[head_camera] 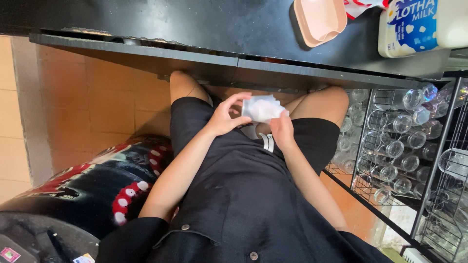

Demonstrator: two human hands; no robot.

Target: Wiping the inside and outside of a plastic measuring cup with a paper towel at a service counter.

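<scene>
Fingers of our left hand (223, 118) and right hand (282, 130) are pinching a small white plastic pouch (262, 108) above our lap, just below the dark worktop (219, 29). We are judging it light, soft and crinkly, best gripped by its edges.

Your left hand (225, 118) and right hand (282, 130) share a small packet (262, 108) over your lap. Counter (234, 29) ahead; tray (319, 19) and milk jug (414, 27) on it, front-right. Glass rack (399, 141) right. Helmet (92, 185) left.
</scene>
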